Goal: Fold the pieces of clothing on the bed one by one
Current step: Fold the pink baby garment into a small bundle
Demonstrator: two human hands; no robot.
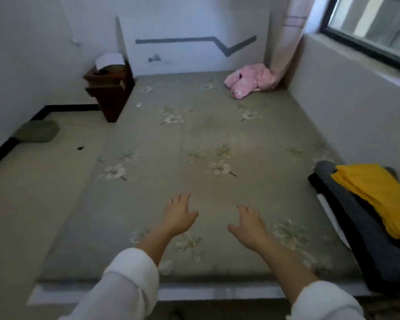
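The fingers of the left hand are straight and spread, thumb out to the side, grasping nothing; those of the right hand lie released in the same way, empty. Both palms face down over the near end of the bed; whether they touch its flowered sheet cannot be told. White sleeves are pushed up both forearms. At three o'clock from the hands, on the bed's right edge, a folded yellow garment lies on top of folded dark grey clothing. At one o'clock, far off in the bed's corner, a crumpled pink garment rests against the foot of a curtain. At eleven o'clock a brown nightstand stands beside the bed, and at ten o'clock a green cushion lies on the floor by the wall.
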